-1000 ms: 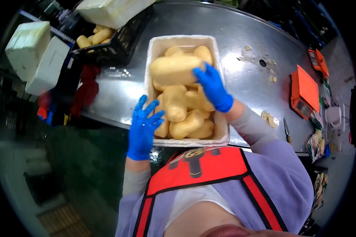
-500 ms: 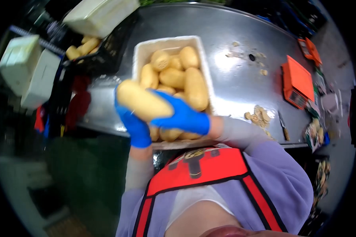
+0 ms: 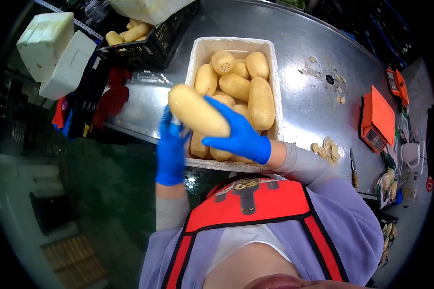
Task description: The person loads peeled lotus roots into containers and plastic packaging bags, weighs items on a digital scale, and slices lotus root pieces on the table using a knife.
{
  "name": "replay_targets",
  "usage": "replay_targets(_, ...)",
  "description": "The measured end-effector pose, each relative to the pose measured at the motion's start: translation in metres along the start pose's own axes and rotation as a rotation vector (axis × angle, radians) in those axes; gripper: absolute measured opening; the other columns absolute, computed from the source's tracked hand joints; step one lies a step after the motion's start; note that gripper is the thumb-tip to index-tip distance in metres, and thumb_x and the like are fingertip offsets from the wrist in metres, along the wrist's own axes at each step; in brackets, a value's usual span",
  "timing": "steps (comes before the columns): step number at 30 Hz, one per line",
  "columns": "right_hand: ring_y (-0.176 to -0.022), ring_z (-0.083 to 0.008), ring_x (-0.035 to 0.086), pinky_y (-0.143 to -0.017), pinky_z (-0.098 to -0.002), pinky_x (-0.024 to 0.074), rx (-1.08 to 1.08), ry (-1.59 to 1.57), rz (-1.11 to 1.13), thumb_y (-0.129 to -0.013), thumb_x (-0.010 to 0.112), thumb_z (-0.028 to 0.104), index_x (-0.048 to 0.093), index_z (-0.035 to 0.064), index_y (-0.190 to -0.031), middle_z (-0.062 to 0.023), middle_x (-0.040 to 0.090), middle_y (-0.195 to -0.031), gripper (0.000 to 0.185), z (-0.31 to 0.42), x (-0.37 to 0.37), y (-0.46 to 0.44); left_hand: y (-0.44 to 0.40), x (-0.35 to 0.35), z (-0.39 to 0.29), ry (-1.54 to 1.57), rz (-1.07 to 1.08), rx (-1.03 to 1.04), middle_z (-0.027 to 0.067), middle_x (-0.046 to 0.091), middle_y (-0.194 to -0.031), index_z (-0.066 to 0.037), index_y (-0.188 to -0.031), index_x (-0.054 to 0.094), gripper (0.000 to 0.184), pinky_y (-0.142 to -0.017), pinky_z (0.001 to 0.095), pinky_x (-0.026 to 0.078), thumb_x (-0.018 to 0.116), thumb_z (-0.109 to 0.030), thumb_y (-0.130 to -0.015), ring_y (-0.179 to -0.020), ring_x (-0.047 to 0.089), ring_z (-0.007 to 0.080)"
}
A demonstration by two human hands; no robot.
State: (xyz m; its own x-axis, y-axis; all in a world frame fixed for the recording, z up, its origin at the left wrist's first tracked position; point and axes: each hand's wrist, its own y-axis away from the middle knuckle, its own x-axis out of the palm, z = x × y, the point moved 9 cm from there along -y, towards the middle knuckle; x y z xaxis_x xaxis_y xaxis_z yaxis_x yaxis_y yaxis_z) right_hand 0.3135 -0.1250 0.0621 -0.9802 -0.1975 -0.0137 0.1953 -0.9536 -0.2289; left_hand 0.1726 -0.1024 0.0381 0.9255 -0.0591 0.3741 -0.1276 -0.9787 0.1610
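Note:
A pale, peeled lotus root (image 3: pixel 197 111) is held in my blue-gloved right hand (image 3: pixel 242 134), tilted above the near left part of a white foam box (image 3: pixel 278 101). My left hand (image 3: pixel 171 154), also blue-gloved, is just below and left of the root with its fingers apart. It is slightly blurred, and whether its fingertips touch the root is hard to see. Several more lotus roots (image 3: pixel 261 103) lie in the box; one (image 3: pixel 223 62) shows its holed cut end.
The box stands on a metal table (image 3: pixel 306 29). To the right are cut slices (image 3: pixel 329 150), a knife (image 3: pixel 354 168) and an orange scale (image 3: pixel 378 120). A black crate (image 3: pixel 166 45) with lotus roots stands at back left, near white foam boxes (image 3: pixel 46 45).
My left hand has moved off the lotus root, downward, and its fingers have loosened. The right hand still holds the root. The whole view has shifted, so the table appears further right.

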Motion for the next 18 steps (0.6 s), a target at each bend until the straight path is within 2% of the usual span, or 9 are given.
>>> replay_targets(1, -0.107, -0.0365, 0.052, -0.086, -0.0396, 0.0442, -0.058, 0.280, 0.019, -0.074, 0.069, 0.024, 0.034, 0.0069, -0.133, -0.0209, 0.048, -0.121, 0.071, 0.006, 0.007, 0.001, -0.001, 0.002, 0.019, 0.102, 0.098, 0.142, 0.0092, 0.040, -0.130, -0.010, -0.133, 0.031, 0.057, -0.097, 0.0330, 0.036, 0.053, -0.037, -0.088, -0.118, 0.041, 0.0212)
replay_targets(2, -0.109, -0.0379, 0.049, -0.089, -0.0409, 0.0425, -0.200, 0.518, 0.019, -0.072, 0.069, 0.028, 0.031, 0.0098, -0.134, -0.0222, 0.046, -0.122, 0.075, 0.017, 0.016, 0.001, 0.000, 0.009, 0.029, 0.217, 0.113, 0.073, 0.0107, 0.041, -0.129, -0.009, -0.133, 0.030, 0.059, -0.097, 0.0343, 0.037, 0.052, -0.039, -0.087, -0.117, 0.042, 0.0228)
replay_targets(5, -0.111, -0.0338, 0.049, -0.090, -0.0402, 0.0421, -0.295, 0.582, 0.209, -0.072, 0.070, 0.028, 0.034, 0.0116, -0.134, -0.0184, 0.045, -0.126, 0.073, 0.023, 0.025, 0.003, -0.007, 0.008, 0.033, 0.389, 0.081, -0.046, 0.0151, 0.044, -0.124, -0.006, -0.131, 0.031, 0.064, -0.093, 0.0390, 0.041, 0.049, -0.047, -0.086, -0.112, 0.047, 0.0271)
replay_targets(7, -0.094, -0.0297, 0.058, -0.078, -0.0377, 0.0470, -0.158, 0.502, 0.319, -0.075, 0.066, 0.029, 0.048, 0.0137, -0.125, -0.0133, 0.059, -0.105, 0.055, 0.008, 0.001, -0.017, -0.010, -0.002, 0.035, 0.477, 0.026, -0.112, 0.0157, 0.044, -0.125, -0.008, -0.132, 0.032, 0.067, -0.095, 0.0421, 0.038, 0.044, -0.054, -0.085, -0.111, 0.047, 0.0288)
replay_targets(9, -0.080, -0.0289, 0.060, -0.070, -0.0357, 0.0480, -0.261, 0.715, 0.018, -0.077, 0.061, 0.020, 0.053, 0.0155, -0.118, -0.0121, 0.061, -0.089, 0.042, 0.008, -0.051, -0.049, -0.009, -0.015, 0.034, 0.440, -0.012, -0.113, 0.0157, 0.047, -0.122, -0.010, -0.132, 0.034, 0.068, -0.092, 0.0443, 0.039, 0.043, -0.057, -0.084, -0.109, 0.048, 0.0293)
replay_targets(10, -0.081, -0.0296, 0.059, -0.071, -0.0375, 0.0476, -0.283, 0.743, -0.034, -0.077, 0.060, 0.018, 0.052, 0.0158, -0.118, -0.0132, 0.060, -0.092, 0.042, -0.003, -0.074, -0.065, -0.009, -0.020, 0.034, 0.455, 0.010, -0.101, 0.0155, 0.047, -0.123, -0.011, -0.132, 0.035, 0.069, -0.091, 0.0445, 0.040, 0.042, -0.059, -0.083, -0.109, 0.048, 0.0299)
replay_targets(12, -0.107, -0.0334, 0.050, -0.084, -0.0381, 0.0453, -0.370, 1.092, -0.037, -0.074, 0.064, 0.018, 0.044, 0.0186, -0.127, -0.0174, 0.047, -0.123, 0.056, -0.038, -0.102, -0.096, -0.005, -0.025, 0.034, 0.459, -0.010, -0.085, 0.0135, 0.047, -0.123, -0.013, -0.131, 0.037, 0.069, -0.089, 0.0459, 0.040, 0.040, -0.062, -0.083, -0.109, 0.048, 0.0316)
replay_targets(15, -0.113, -0.0353, 0.046, -0.089, -0.0387, 0.0434, -0.303, 1.297, 0.098, -0.073, 0.065, 0.017, 0.041, 0.0199, -0.130, -0.0172, 0.043, -0.130, 0.061, -0.077, -0.106, -0.127, 0.001, -0.023, 0.026, 0.450, -0.084, -0.047, 0.0117, 0.047, -0.123, -0.015, -0.131, 0.038, 0.068, -0.088, 0.0464, 0.041, 0.039, -0.062, -0.083, -0.107, 0.048, 0.0318)
replay_targets(18, -0.111, -0.0339, 0.048, -0.090, -0.0385, 0.0423, -0.161, 1.058, 0.112, -0.071, 0.068, 0.022, 0.045, 0.0189, -0.126, -0.0160, 0.048, -0.124, 0.060, -0.095, -0.123, -0.141, -0.001, -0.031, 0.030, 0.425, -0.091, -0.041, 0.0104, 0.047, -0.123, -0.015, -0.130, 0.038, 0.066, -0.086, 0.0470, 0.043, 0.039, -0.061, -0.083, -0.105, 0.050, 0.0322)
